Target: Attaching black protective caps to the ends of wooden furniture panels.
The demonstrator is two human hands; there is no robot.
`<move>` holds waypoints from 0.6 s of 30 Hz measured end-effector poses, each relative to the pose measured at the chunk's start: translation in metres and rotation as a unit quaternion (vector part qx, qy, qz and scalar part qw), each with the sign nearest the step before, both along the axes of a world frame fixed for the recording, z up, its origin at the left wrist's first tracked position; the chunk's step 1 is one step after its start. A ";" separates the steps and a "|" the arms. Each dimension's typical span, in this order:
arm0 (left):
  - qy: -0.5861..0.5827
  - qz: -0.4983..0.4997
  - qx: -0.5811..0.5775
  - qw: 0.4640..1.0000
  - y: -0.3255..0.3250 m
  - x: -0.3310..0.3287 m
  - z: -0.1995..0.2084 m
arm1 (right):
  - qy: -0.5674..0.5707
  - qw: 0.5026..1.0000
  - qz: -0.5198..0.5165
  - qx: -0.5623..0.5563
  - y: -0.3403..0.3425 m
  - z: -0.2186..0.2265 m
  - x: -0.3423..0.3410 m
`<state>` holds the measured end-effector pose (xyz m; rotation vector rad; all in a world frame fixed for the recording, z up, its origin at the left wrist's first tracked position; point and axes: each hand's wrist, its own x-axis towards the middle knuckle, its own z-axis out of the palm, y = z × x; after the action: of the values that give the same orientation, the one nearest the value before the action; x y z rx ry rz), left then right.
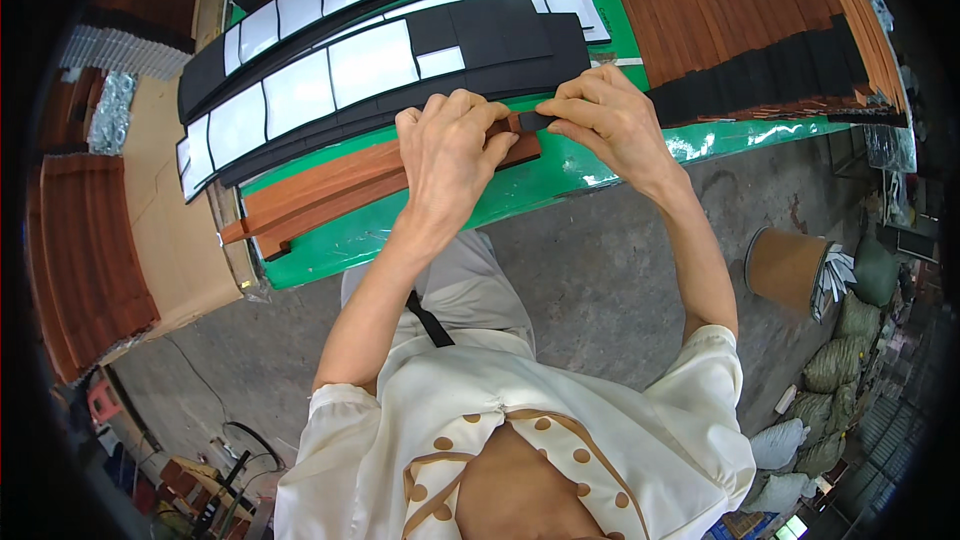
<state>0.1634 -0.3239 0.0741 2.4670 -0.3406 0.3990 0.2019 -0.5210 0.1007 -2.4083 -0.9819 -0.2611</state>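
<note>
My left hand (pixel 447 152) is closed over a long reddish-brown wooden strip (pixel 325 187), thumb and fingers pinching it near its right end. A second wooden strip (pixel 350 208) lies under and beside it at the table's near edge. My right hand (pixel 612 123) pinches a small black piece (pixel 534 122) at the strip's right end; whether it is stuck to the wood I cannot tell. Just beyond both hands lie black sheets (pixel 500 30), some with white strips (pixel 370 65) laid side by side on them.
The green-covered table (pixel 575 172) ends close to my body. Many wooden strips with black ends are stacked at the right (pixel 730 20). More wooden strips (pixel 85 250) lie on a cardboard-topped surface (pixel 175 225) at the left. A brown bin (pixel 785 270) and sacks (pixel 835 365) stand on the floor.
</note>
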 end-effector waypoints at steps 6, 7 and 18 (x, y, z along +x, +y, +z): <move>0.009 0.004 -0.012 1.000 -0.001 0.000 0.000 | 0.009 1.000 0.014 -0.009 0.000 -0.005 0.004; 0.013 0.004 -0.012 1.000 -0.001 0.001 0.000 | 0.009 1.000 0.017 -0.009 0.000 -0.006 0.006; 0.002 0.009 -0.036 0.999 -0.002 0.002 0.001 | 0.008 1.000 0.027 -0.007 0.003 -0.007 0.010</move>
<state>0.1657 -0.3255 0.0750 2.4015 -0.2962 0.4061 0.2122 -0.5177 0.0937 -2.3897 -1.0428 -0.2161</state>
